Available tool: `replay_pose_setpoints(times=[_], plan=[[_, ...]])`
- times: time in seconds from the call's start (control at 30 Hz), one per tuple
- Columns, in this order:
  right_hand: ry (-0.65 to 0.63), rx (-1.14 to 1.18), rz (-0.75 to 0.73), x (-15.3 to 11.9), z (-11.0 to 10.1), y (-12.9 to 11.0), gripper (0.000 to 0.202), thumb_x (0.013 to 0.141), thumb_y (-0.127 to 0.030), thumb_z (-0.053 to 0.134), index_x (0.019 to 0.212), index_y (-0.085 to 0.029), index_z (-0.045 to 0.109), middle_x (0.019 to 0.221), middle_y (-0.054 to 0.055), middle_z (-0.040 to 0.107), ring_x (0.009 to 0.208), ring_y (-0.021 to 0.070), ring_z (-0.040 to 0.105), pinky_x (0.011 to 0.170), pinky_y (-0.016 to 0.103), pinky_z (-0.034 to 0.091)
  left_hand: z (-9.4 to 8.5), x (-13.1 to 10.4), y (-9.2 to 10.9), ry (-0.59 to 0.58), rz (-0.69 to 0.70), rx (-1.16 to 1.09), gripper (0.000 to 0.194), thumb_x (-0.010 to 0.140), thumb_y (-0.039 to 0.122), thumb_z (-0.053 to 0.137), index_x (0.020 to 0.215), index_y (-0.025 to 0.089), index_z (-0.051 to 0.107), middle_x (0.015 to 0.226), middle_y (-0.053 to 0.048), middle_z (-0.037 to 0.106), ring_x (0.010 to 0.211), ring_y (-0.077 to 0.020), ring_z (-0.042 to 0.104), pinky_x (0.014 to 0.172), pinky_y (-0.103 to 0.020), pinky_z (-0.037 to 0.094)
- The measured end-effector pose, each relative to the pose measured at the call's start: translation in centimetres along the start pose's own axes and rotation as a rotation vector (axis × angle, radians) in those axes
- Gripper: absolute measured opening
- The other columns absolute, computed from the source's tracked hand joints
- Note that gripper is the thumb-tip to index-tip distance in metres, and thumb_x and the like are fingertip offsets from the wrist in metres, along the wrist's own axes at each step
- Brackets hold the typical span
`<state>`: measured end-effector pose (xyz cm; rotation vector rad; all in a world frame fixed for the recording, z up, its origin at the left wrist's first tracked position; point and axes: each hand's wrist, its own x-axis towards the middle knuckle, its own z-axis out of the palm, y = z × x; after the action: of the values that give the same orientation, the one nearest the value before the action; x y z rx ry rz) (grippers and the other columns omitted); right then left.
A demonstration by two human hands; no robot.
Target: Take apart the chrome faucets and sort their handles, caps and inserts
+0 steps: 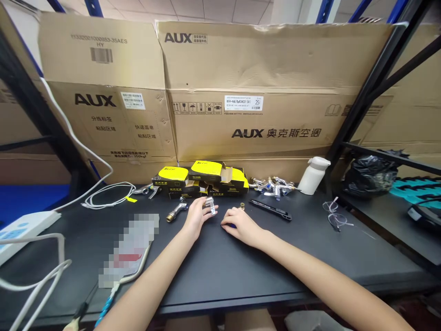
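My forearms reach in over the near edge of the dark table (200,280). Beside my left forearm lies a flat thing (129,250), blurred out, with a blue-and-white cord (106,307) at its near end. Farther left sits a white power strip (29,232), with cables looping in front of it.

Near the middle, my right hand (243,226) is mostly closed, palm down, its fingers bent together and their tips close to the table. A bit of something blue (232,225) shows under them; I cannot tell whether I grip it or only touch it. My left hand (197,217) is partly curled, with thumb and fingers around a chrome piece (211,207), raised above the table.

Just left of that hand lies a tap (177,210) with a brass end. Right beyond my right knuckles stands a small brass fitting (242,206), and a long black tool (270,209) lies to its right. Glasses (336,215) rest well apart, farther right.

Behind, yellow-and-black boxes (206,170) are stacked, with more taps (275,187) heaped beside them, then a white bottle (313,177). Large cardboard (275,59) stands at the back.
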<state>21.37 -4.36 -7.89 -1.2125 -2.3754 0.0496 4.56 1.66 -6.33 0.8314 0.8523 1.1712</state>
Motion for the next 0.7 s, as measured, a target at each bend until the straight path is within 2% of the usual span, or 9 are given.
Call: replay_pose_setpoints(times=[0.2, 0.47, 0.6, 0.7], plan=[[-0.029, -0.104, -0.139, 0.1, -0.3, -0.3, 0.015, 0.091, -0.019, 0.049, 0.087, -0.018, 0.064, 0.091, 0.005, 0.063, 0.087, 0.0172, 0.052, 0.079, 0.031, 0.039, -0.1, 0.1, -0.1, -0.009, -0.001, -0.001, 0.011, 0.081, 0.018, 0.053, 0.091, 0.015, 0.053, 0.083, -0.005, 0.061, 0.074, -0.0218, 0.070, 0.064, -0.033, 0.056], [-0.080, -0.252, -0.303, -0.2, -0.2, -1.3, 0.025, 0.092, -0.013, 0.040, 0.079, -0.017, 0.061, 0.082, 0.008, 0.063, 0.091, 0.0204, 0.051, 0.083, 0.034, 0.039, -0.1, 0.1, -0.2, -0.018, -0.001, 0.005, 0.011, 0.081, 0.018, 0.053, 0.092, 0.015, 0.053, 0.082, -0.004, 0.061, 0.073, -0.0219, 0.070, 0.064, -0.033, 0.056], [-0.037, -0.129, -0.248, -0.4, -0.2, -1.1, 0.019, 0.091, -0.016, 0.045, 0.081, -0.017, 0.061, 0.084, 0.007, 0.063, 0.083, 0.0187, 0.053, 0.077, 0.032, 0.043, -0.2, 0.3, -0.3, -0.035, -0.008, 0.007, 0.011, 0.080, 0.018, 0.054, 0.091, 0.015, 0.053, 0.080, -0.004, 0.060, 0.073, -0.0221, 0.070, 0.065, -0.033, 0.056], [0.025, 0.088, -0.098, -0.7, -1.6, 0.1, 0.013, 0.088, -0.016, 0.051, 0.083, -0.017, 0.063, 0.085, 0.006, 0.063, 0.079, 0.0158, 0.056, 0.074, 0.028, 0.046, -0.3, 0.3, -0.3, -0.052, -0.019, 0.004, 0.009, 0.081, 0.019, 0.054, 0.089, 0.015, 0.053, 0.077, -0.002, 0.059, 0.071, -0.0212, 0.069, 0.066, -0.034, 0.056]])
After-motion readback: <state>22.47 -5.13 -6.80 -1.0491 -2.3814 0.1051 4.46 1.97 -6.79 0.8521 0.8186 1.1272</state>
